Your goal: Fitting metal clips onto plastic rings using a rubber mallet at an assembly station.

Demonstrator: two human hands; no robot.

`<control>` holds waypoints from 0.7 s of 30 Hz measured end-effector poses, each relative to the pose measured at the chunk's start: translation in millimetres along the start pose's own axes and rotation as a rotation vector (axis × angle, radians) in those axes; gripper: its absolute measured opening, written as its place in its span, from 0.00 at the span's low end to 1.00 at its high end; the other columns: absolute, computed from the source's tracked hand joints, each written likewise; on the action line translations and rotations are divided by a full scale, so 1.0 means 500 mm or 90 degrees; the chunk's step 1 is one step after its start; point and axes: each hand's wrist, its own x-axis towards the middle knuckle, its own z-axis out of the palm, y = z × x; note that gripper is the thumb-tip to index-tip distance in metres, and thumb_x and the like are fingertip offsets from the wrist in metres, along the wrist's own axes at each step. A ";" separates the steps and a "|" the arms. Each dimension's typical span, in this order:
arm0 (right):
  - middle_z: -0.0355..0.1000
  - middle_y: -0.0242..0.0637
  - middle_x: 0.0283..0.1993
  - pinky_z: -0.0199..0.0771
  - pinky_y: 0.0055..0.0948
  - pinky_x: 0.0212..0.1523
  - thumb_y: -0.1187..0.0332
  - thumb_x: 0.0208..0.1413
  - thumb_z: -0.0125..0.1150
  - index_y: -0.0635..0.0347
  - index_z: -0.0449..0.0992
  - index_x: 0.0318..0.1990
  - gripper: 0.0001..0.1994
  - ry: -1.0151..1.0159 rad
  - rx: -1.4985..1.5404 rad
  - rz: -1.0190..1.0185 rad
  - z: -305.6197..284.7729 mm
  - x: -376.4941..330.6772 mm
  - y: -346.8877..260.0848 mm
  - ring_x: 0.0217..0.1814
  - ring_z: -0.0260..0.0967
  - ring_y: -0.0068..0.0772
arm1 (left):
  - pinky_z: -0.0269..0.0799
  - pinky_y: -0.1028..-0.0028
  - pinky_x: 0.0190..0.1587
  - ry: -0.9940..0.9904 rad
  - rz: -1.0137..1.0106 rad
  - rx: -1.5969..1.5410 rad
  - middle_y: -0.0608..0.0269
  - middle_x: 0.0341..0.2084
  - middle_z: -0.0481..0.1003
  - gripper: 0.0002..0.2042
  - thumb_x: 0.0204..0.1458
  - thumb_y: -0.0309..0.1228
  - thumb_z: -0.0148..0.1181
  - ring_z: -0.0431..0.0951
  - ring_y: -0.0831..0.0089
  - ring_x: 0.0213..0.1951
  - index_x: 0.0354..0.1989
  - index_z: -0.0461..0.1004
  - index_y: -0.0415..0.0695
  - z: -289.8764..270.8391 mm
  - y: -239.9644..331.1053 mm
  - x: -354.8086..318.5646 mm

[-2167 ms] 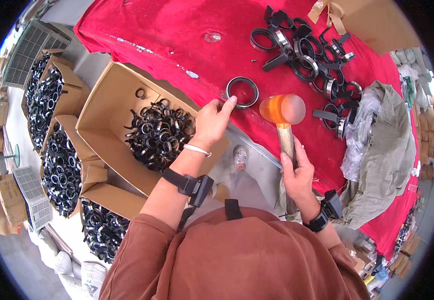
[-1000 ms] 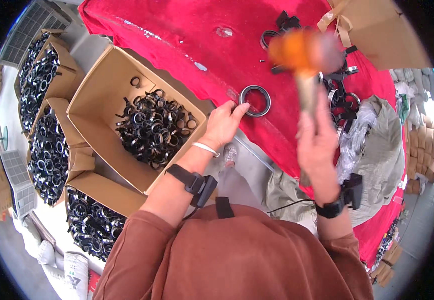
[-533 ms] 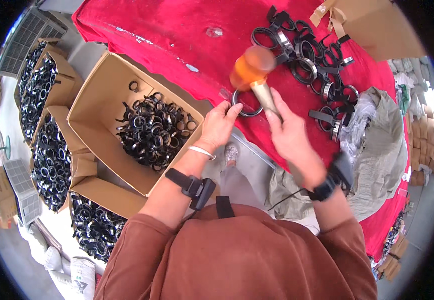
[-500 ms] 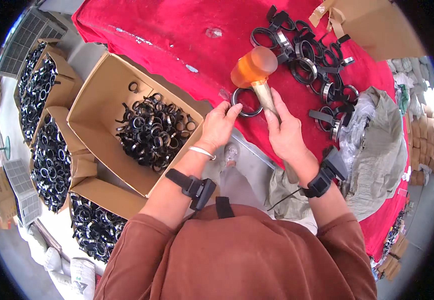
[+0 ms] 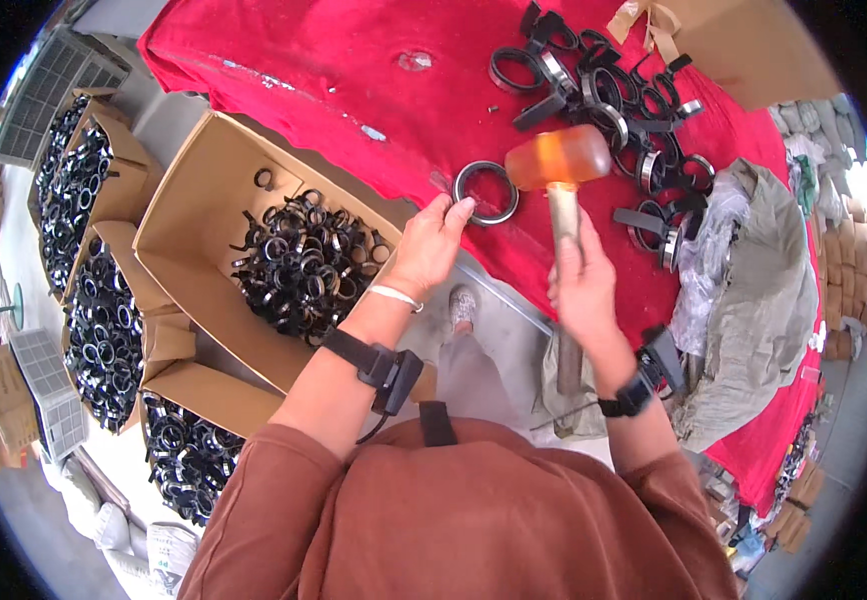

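My left hand point(image 5: 432, 238) pinches the lower left edge of a dark metal ring point(image 5: 495, 220) at the near edge of the red-covered table. My right hand point(image 5: 585, 283) is closed around the handle of a mallet point(image 5: 558, 158) with an amber, see-through head. The mallet head is up to the right of the ring, apart from it. Beyond it on the red cloth lies a loose pile of black and silver ring clamps point(image 5: 609, 122) with black tabs.
Left of me stands an open cardboard box point(image 5: 176, 215) part filled with ring clamps point(image 5: 304, 255). More boxes of clamps point(image 5: 102, 335) stand farther left. A grey-green woven sack point(image 5: 754, 310) and clear plastic point(image 5: 711, 240) lie at right. A cardboard piece point(image 5: 754, 50) is at far right.
The mallet has moved right, off the ring, with its head now level and my right hand lower on the handle. My left hand stays at the ring.
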 end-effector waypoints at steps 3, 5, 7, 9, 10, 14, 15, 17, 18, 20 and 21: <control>0.67 0.35 0.22 0.69 0.27 0.21 0.63 0.60 0.51 0.54 0.62 0.61 0.22 0.008 -0.023 0.040 -0.027 -0.002 0.029 0.20 0.65 0.20 | 0.64 0.55 0.41 0.016 0.058 0.000 0.38 0.29 0.72 0.23 0.57 0.50 0.45 0.71 0.39 0.38 0.34 0.67 0.36 -0.001 0.008 -0.003; 0.68 0.37 0.21 0.69 0.28 0.22 0.62 0.59 0.53 0.55 0.65 0.59 0.21 0.029 -0.089 -0.040 -0.026 -0.002 0.035 0.19 0.66 0.21 | 0.64 0.55 0.42 -0.008 0.016 0.042 0.37 0.29 0.72 0.23 0.58 0.50 0.44 0.70 0.39 0.39 0.34 0.66 0.36 -0.005 0.008 -0.014; 0.67 0.36 0.20 0.69 0.27 0.22 0.61 0.58 0.54 0.61 0.71 0.48 0.15 -0.003 -0.087 0.072 -0.018 -0.001 0.026 0.18 0.66 0.22 | 0.64 0.55 0.43 0.016 0.015 0.006 0.36 0.29 0.71 0.24 0.58 0.50 0.43 0.70 0.38 0.41 0.34 0.66 0.36 -0.001 0.000 -0.013; 0.68 0.36 0.22 0.70 0.26 0.21 0.62 0.57 0.56 0.64 0.70 0.41 0.13 -0.045 -0.050 0.081 -0.026 0.013 0.053 0.20 0.68 0.23 | 0.64 0.56 0.43 0.034 0.025 0.003 0.36 0.29 0.71 0.24 0.58 0.50 0.43 0.70 0.38 0.41 0.35 0.66 0.36 0.004 0.009 -0.017; 0.69 0.35 0.24 0.69 0.25 0.21 0.63 0.57 0.56 0.65 0.69 0.40 0.12 -0.025 0.061 0.082 -0.022 0.013 0.058 0.20 0.68 0.23 | 0.64 0.56 0.44 0.053 0.034 -0.001 0.36 0.29 0.72 0.24 0.59 0.50 0.43 0.70 0.39 0.41 0.35 0.66 0.35 0.007 0.012 -0.017; 0.69 0.36 0.29 0.67 0.21 0.18 0.67 0.58 0.54 0.65 0.65 0.49 0.15 0.015 0.121 0.055 -0.033 -0.015 0.006 0.20 0.66 0.21 | 0.66 0.59 0.41 0.012 0.020 -0.066 0.41 0.25 0.71 0.23 0.59 0.49 0.43 0.73 0.45 0.35 0.35 0.67 0.35 0.008 -0.010 0.000; 0.69 0.36 0.29 0.66 0.20 0.18 0.68 0.59 0.52 0.64 0.64 0.54 0.18 0.051 0.106 0.032 -0.030 -0.026 -0.018 0.20 0.65 0.19 | 0.63 0.68 0.35 -0.003 -0.007 -0.094 0.53 0.23 0.69 0.22 0.59 0.47 0.43 0.69 0.61 0.30 0.35 0.68 0.35 -0.002 -0.010 0.001; 0.69 0.36 0.29 0.65 0.18 0.19 0.69 0.60 0.49 0.62 0.56 0.63 0.24 0.093 0.136 -0.098 -0.026 -0.061 -0.050 0.20 0.63 0.17 | 0.61 0.76 0.29 -0.013 -0.040 -0.125 0.65 0.21 0.68 0.21 0.60 0.46 0.44 0.65 0.78 0.24 0.34 0.69 0.36 -0.016 -0.005 -0.008; 0.69 0.34 0.30 0.65 0.17 0.21 0.70 0.61 0.45 0.61 0.52 0.65 0.25 0.129 0.126 -0.155 -0.030 -0.080 -0.070 0.20 0.62 0.17 | 0.61 0.76 0.28 -0.015 -0.065 -0.177 0.67 0.21 0.68 0.20 0.60 0.45 0.45 0.64 0.78 0.24 0.33 0.70 0.37 -0.011 0.004 -0.010; 0.69 0.38 0.31 0.67 0.19 0.23 0.69 0.61 0.44 0.65 0.53 0.64 0.24 0.133 0.108 -0.263 -0.030 -0.107 -0.062 0.23 0.64 0.19 | 0.60 0.76 0.28 -0.021 -0.089 -0.232 0.68 0.21 0.68 0.19 0.59 0.44 0.46 0.64 0.78 0.23 0.32 0.70 0.38 -0.009 0.020 -0.014; 0.70 0.42 0.33 0.68 0.21 0.23 0.68 0.61 0.44 0.65 0.53 0.64 0.24 0.114 0.053 -0.311 -0.027 -0.114 -0.028 0.24 0.66 0.22 | 0.60 0.77 0.28 -0.040 -0.104 -0.241 0.68 0.22 0.68 0.18 0.59 0.44 0.46 0.64 0.79 0.24 0.33 0.70 0.38 -0.005 0.027 -0.014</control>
